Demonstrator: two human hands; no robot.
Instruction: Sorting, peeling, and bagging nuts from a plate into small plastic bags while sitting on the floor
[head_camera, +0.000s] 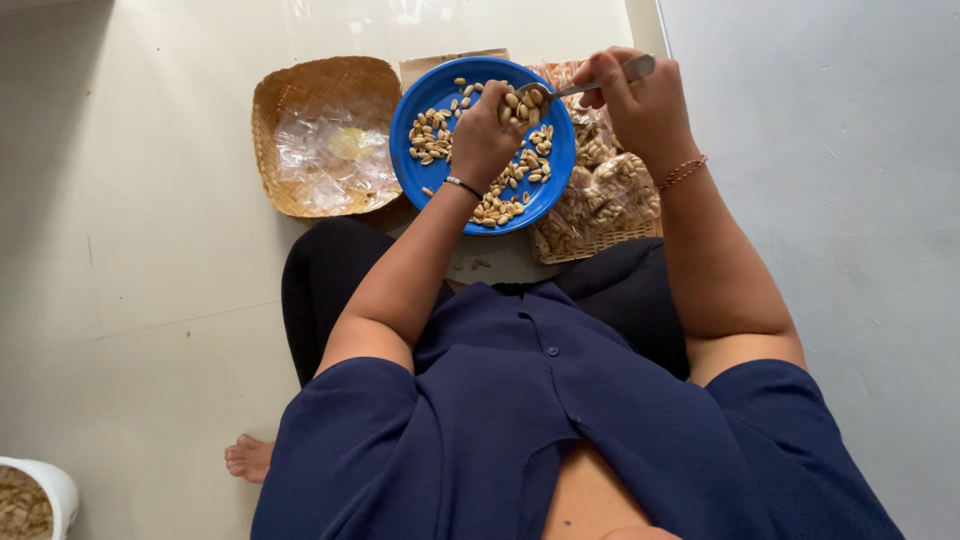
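A metal spoon (585, 85) heaped with peanuts hangs over the far rim of the blue plate (425, 180), its handle clamped in the right hand (640, 100). The left hand (485, 135), fingers curled together, rests just beside the spoon bowl, above the peanuts (500, 205) scattered on the plate. Left of the plate lies a woven tray (290, 100) holding clear plastic; to the right, a basket of packed bags (600, 200). A white bucket (55, 485) stands on the floor.

Head camera; steeply downward; close overhead
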